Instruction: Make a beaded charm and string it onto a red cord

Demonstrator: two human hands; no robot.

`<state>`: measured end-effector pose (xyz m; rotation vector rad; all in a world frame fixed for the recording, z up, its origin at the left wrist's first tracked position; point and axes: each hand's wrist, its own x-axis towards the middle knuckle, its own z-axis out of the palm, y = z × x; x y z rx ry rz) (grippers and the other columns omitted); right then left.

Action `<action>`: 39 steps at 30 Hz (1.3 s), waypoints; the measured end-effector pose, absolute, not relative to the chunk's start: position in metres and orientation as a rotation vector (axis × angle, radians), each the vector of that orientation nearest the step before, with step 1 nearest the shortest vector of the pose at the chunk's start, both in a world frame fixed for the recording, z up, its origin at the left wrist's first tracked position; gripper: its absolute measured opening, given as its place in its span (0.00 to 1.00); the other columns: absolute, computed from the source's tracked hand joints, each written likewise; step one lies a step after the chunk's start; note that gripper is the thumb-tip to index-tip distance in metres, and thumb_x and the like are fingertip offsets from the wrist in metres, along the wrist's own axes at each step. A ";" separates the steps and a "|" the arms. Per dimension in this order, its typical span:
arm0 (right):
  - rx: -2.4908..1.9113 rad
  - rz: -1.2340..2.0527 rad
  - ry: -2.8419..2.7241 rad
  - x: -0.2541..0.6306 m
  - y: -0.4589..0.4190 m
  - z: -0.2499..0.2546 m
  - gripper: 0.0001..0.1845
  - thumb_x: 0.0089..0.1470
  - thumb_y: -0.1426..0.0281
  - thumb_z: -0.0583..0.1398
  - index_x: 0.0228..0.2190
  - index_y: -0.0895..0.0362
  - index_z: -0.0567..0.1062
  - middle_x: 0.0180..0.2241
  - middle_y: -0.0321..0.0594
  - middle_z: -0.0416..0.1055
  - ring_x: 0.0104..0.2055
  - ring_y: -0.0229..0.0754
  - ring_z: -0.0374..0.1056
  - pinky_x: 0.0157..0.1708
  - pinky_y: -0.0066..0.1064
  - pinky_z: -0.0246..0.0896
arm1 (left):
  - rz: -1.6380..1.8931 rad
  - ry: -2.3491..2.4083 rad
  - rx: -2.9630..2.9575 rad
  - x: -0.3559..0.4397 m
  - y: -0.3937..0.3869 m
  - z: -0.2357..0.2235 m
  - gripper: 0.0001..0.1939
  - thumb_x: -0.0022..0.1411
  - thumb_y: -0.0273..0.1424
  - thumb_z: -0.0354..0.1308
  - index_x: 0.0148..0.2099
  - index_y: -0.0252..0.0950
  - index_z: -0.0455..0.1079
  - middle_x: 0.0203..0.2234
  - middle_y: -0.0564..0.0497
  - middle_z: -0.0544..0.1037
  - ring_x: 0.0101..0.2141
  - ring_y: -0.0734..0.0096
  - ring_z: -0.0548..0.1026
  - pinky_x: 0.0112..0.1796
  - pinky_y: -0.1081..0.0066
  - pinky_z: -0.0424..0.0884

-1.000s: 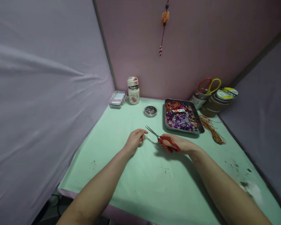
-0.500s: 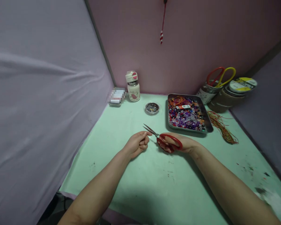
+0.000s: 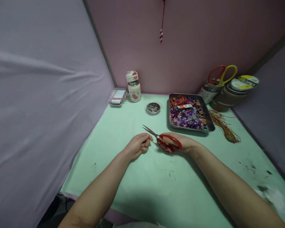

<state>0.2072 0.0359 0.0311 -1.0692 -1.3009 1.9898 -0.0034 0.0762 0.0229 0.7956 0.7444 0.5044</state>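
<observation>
My right hand [image 3: 167, 142] is closed around the red handles of a pair of scissors [image 3: 177, 141]. Their metal blades point up and left, slightly parted, just beyond my left fingertips. My left hand [image 3: 139, 145] is closed, thumb and forefinger pressed together and the other fingers curled; whatever is in the pinch, if anything, is too small to make out. Both hands are above the pale green tabletop [image 3: 142, 183]. Behind them lies a small round clear case [image 3: 153, 108] with tiny shiny pieces inside.
A metal tray [image 3: 188, 129] of mixed beads and orange cord stands behind my right hand. Coloured cords [image 3: 224, 126] lie to its right. Farther back are a jar [image 3: 207, 91] with red and yellow scissors, a lidded jar [image 3: 230, 98], a bottle [image 3: 134, 91] and a blurred-out box [image 3: 118, 96].
The scissors and right hand have shifted slightly left relative to my left hand. The whole view has moved a little. Both hands keep the same grip.
</observation>
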 end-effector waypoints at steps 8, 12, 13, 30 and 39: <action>-1.184 1.896 -1.326 0.201 0.036 0.034 0.24 0.49 0.49 0.61 0.26 0.58 0.66 0.19 0.31 0.60 0.18 0.29 0.53 0.16 0.23 0.47 | 0.461 0.763 0.859 -0.002 0.073 0.025 0.12 0.59 0.36 0.56 0.31 0.31 0.67 0.14 0.60 0.56 0.15 0.86 0.46 0.18 0.79 0.39; -1.284 1.770 -1.371 0.197 0.032 0.038 0.23 0.47 0.51 0.62 0.23 0.56 0.63 0.16 0.29 0.59 0.17 0.29 0.52 0.15 0.24 0.45 | 0.467 0.770 0.887 -0.001 0.071 0.029 0.12 0.58 0.37 0.57 0.30 0.32 0.66 0.14 0.60 0.55 0.15 0.86 0.46 0.18 0.80 0.40; -1.332 1.713 -1.383 0.198 0.031 0.041 0.23 0.47 0.51 0.63 0.23 0.56 0.63 0.16 0.29 0.59 0.17 0.29 0.52 0.15 0.24 0.45 | 0.464 0.765 0.896 -0.001 0.071 0.030 0.13 0.59 0.37 0.56 0.30 0.32 0.66 0.14 0.60 0.55 0.15 0.85 0.46 0.18 0.80 0.40; -2.608 -0.151 -1.560 0.351 0.082 0.062 0.18 0.53 0.67 0.60 0.42 0.67 0.71 0.41 0.61 0.71 0.42 0.53 0.69 0.37 0.35 0.59 | 0.400 0.638 0.762 0.006 0.055 0.028 0.13 0.56 0.30 0.62 0.42 0.28 0.74 0.28 0.47 0.70 0.22 0.82 0.55 0.21 0.77 0.50; -2.315 -0.180 -1.665 0.311 0.067 0.070 0.18 0.56 0.68 0.55 0.44 0.68 0.73 0.45 0.64 0.70 0.50 0.60 0.62 0.50 0.46 0.54 | 0.365 0.577 0.668 0.005 0.054 0.023 0.14 0.58 0.29 0.60 0.45 0.27 0.75 0.31 0.44 0.71 0.25 0.81 0.61 0.25 0.77 0.55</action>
